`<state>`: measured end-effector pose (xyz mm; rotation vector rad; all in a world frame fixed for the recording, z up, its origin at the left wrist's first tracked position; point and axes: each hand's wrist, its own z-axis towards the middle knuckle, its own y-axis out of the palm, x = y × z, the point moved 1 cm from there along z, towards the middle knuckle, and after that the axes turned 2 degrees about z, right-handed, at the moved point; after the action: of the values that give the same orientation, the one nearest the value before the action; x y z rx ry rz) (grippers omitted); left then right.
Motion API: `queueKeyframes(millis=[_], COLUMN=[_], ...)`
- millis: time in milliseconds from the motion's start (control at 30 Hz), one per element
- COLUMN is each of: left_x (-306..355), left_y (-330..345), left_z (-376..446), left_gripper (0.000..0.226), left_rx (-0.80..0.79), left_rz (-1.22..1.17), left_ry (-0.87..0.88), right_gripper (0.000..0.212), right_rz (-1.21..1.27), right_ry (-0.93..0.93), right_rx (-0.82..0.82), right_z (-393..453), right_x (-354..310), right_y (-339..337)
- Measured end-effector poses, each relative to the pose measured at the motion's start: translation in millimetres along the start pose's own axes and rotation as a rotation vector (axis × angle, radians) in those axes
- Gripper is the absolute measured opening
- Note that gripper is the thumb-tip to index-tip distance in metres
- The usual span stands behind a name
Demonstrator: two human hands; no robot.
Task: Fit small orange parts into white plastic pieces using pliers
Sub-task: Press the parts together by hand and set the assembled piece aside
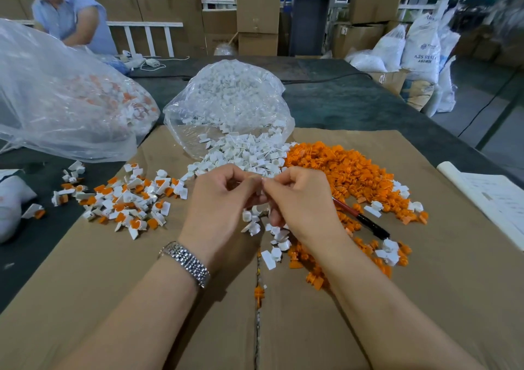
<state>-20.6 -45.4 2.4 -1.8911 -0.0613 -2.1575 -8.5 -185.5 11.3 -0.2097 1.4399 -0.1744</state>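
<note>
My left hand (pixel 224 202) and my right hand (pixel 297 199) meet above the cardboard sheet (pixel 141 298), fingertips pinched together on a small white plastic piece (pixel 259 192). Whether an orange part sits between the fingers I cannot tell. A pile of loose white pieces (pixel 246 154) spills from a clear bag (pixel 226 97) just beyond my hands. To its right lies a heap of orange parts (pixel 346 171). Left of my hands lies a pile of white pieces with orange inserts (pixel 136 199). Red-and-black pliers handles (pixel 360 216) rest on the cardboard by my right hand.
A large clear bag (pixel 62 100) of white and orange pieces lies at the left on the dark table (pixel 354 97). A white paper sheet (pixel 493 199) lies at the right edge. A person in a blue shirt (pixel 71 15) stands at the far left. Boxes and sacks stand behind.
</note>
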Motion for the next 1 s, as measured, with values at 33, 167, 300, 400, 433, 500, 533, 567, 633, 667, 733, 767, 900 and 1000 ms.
queueKeyframes(millis=[33, 167, 300, 400, 433, 500, 533, 567, 633, 667, 733, 767, 900, 1000], left_x=[1, 4, 8, 9, 10, 10, 10, 9, 8, 6, 4, 3, 3, 2], left_y=[-2, -12, -13, -15, -16, -17, -16, -16, -16, -16, -16, -17, -28, -51], left_z=[0, 4, 4, 3, 2, 2, 2, 2, 3, 4, 5, 4, 7, 12], left_gripper=[0.013, 0.014, 0.012, 0.012, 0.012, 0.013, 0.014, 0.014, 0.014, 0.014, 0.013, 0.014, 0.016, 0.012], left_rx=[-0.010, -0.094, -0.188, -0.197, -0.194, -0.181, -0.172, -0.165, -0.146, -0.135, -0.121, -0.120, 0.034, 0.313], left_rz=[-0.063, -0.346, -0.449, -0.447, -0.441, -0.420, -0.407, -0.390, -0.341, -0.320, -0.301, -0.301, -0.082, 0.503], left_ry=[-0.038, -0.214, -0.262, -0.254, -0.247, -0.226, -0.217, -0.211, -0.201, -0.198, -0.200, -0.205, -0.161, -0.018], right_gripper=[0.018, 0.025, 0.014, 0.013, 0.014, 0.014, 0.012, 0.009, 0.003, 0.002, 0.002, 0.003, 0.011, 0.011], right_rz=[0.071, 0.298, 0.243, 0.266, 0.240, 0.118, 0.044, -0.023, -0.111, -0.133, -0.150, -0.153, -0.099, -0.190], right_ry=[0.035, 0.112, 0.038, 0.001, -0.030, -0.125, -0.177, -0.228, -0.300, -0.320, -0.319, -0.304, -0.220, -0.143], right_rx=[-0.041, -0.158, -0.201, -0.229, -0.230, -0.211, -0.184, -0.153, -0.108, -0.097, -0.113, -0.139, -0.042, 0.088], right_z=[1, 7, 9, 7, 6, 3, 1, 0, -1, -2, -1, -1, 10, 18], right_x=[0, -2, 0, -1, -2, -5, -5, -5, -4, -3, -2, -3, -5, -2], right_y=[-3, -19, -24, -25, -26, -23, -20, -18, -13, -12, -12, -13, -35, -59])
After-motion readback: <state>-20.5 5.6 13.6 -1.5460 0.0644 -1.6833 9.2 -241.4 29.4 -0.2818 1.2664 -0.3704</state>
